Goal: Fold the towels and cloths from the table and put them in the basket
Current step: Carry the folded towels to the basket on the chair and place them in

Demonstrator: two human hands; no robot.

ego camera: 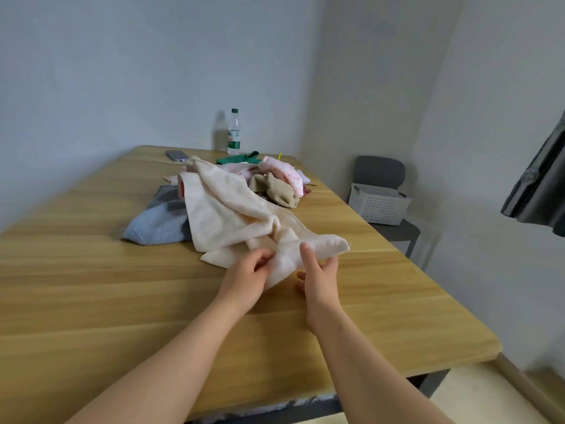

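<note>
Head view cut both forearms off at the bottom edge, and the lower fingers of the right grip point(321, 276) were partly hidden under cloth. The right grip pinched the cream towel point(226, 215), thumb on top and fingers beneath. The left grip point(244, 280), just beside it at 9 o'clock, had its fingers curled into a fold of the same towel. The towel lay crumpled on the desk point(91, 286), its long axis running from 10 o'clock at the far end to 4 o'clock at the near end. One free corner pointed toward 3 o'clock past the right thumb.

The towel's far part covered one side of a blue towel point(156, 224) and a grey cloth point(168, 197), so their full outlines could not be made out. Beyond, at 12 o'clock, sat a heap of a pink dotted cloth point(284, 172), a khaki cloth point(275, 189) and a green cloth point(238, 159), each partly buried. Behind them stood a bottle point(234, 133) and lay a phone point(176, 154). At 2 o'clock, off the desk, the white basket point(379, 206) rested on a grey chair point(380, 171); its inside was hidden by its wall.
</note>
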